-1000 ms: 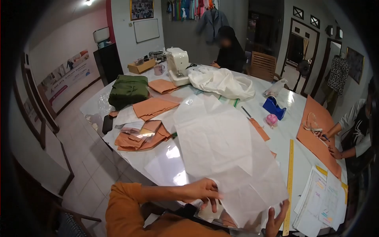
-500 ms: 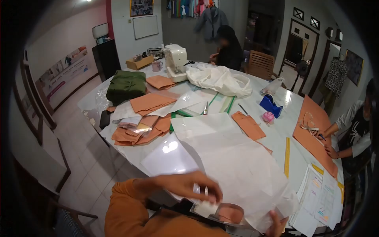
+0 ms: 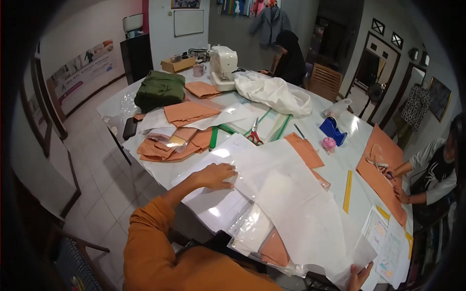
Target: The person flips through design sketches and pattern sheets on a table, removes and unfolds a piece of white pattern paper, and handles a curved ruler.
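My left hand point(image 3: 216, 176) lies with fingers stretched out over a clear plastic sleeve of white paper point(image 3: 206, 211), near the left edge of a large white sheet point(image 3: 301, 206). At the lower right, my right hand point(image 3: 359, 277) grips the sheet's near corner between thumb and fingers. Partly under the sheet is a clear plastic bag with a white piece and an orange fabric piece point(image 3: 275, 250) inside, reaching the table's front edge. Red-handled scissors point(image 3: 254, 138) lie beyond the sheet's far edge.
Folded orange fabric point(image 3: 191, 112), green cloth point(image 3: 160, 91) and a sewing machine point(image 3: 224, 65) stand beyond. At right are a yellow ruler point(image 3: 347, 191), blue tape dispenser point(image 3: 332, 131) and papers point(image 3: 388, 242). A co-worker's hands point(image 3: 395, 186) work on orange fabric point(image 3: 378, 165).
My left hand has moved up and left from above the bag onto the sleeve. The white sheet has shifted right with my right hand, showing more of the bag, the sleeve and the scissors' red handles.
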### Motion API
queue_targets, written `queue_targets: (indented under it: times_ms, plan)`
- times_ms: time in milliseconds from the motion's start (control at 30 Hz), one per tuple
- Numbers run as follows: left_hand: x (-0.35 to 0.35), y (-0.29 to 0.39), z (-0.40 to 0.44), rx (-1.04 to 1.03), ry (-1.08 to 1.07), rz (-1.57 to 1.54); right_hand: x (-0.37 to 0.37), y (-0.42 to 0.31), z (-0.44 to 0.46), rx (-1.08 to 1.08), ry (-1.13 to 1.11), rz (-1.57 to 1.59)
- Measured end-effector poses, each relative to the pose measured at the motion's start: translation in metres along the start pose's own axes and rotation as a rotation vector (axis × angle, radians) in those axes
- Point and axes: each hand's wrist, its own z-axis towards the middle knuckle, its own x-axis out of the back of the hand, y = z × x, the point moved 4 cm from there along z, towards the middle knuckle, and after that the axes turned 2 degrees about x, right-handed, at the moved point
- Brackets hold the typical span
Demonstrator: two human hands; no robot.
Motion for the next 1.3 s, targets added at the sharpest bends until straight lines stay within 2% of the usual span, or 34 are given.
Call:
queue_targets:
  times_ms: [33,67,167,200,267,300,333,433,533,633,667,767,867,967,1067,1167,1300]
  plan:
    - [0.002,0.001,-0.007,-0.005,-0.030,0.017,-0.003,-0.029,0.000,0.134,-0.017,-0.099]
    - [0.005,0.000,-0.013,-0.020,-0.015,-0.033,-0.003,-0.050,-0.003,-0.010,0.070,-0.122]
    - [0.038,-0.015,-0.020,0.159,-0.095,-0.334,-0.009,-0.067,-0.008,0.323,0.338,-0.292]
    - [0.049,-0.026,-0.023,0.122,0.109,-0.300,-0.011,-0.065,-0.007,0.396,0.414,-0.366]
    - [0.068,-0.071,-0.021,0.113,0.337,-0.184,-0.019,-0.088,-0.015,0.484,0.420,-0.388]
    - [0.080,-0.086,-0.030,0.251,0.471,-0.131,-0.022,-0.101,-0.022,0.526,0.426,-0.401]
    - [0.089,-0.100,-0.039,0.386,0.604,-0.076,-0.027,-0.109,-0.028,0.472,0.390,-0.366]
    - [0.089,-0.173,-0.044,0.559,0.771,0.128,-0.043,-0.132,-0.042,0.516,0.283,-0.279]
    - [0.081,-0.200,-0.034,0.610,0.595,-0.063,-0.062,-0.137,-0.046,0.492,0.192,-0.163]
    - [0.059,-0.208,-0.017,0.411,0.674,-0.156,-0.081,-0.135,-0.046,0.510,0.132,-0.133]
    - [0.053,-0.216,-0.011,0.340,0.646,-0.013,-0.087,-0.137,-0.046,0.514,0.122,-0.132]
    - [0.050,-0.222,0.001,0.441,0.613,0.034,-0.096,-0.146,-0.045,0.526,0.086,-0.155]
    - [0.057,-0.223,0.003,0.635,0.487,0.167,-0.098,-0.152,-0.047,0.513,0.067,-0.196]
    - [0.063,-0.217,0.016,0.647,0.518,0.283,-0.100,-0.150,-0.048,0.506,0.071,-0.217]
    - [0.057,-0.208,0.038,0.439,0.658,0.613,-0.104,-0.146,-0.047,0.501,0.059,-0.240]
    - [0.064,-0.214,0.055,0.368,0.829,0.422,-0.104,-0.143,-0.049,0.473,0.043,-0.276]
    - [0.129,-0.175,0.033,0.356,1.029,0.181,-0.105,-0.136,-0.048,0.464,0.044,-0.291]
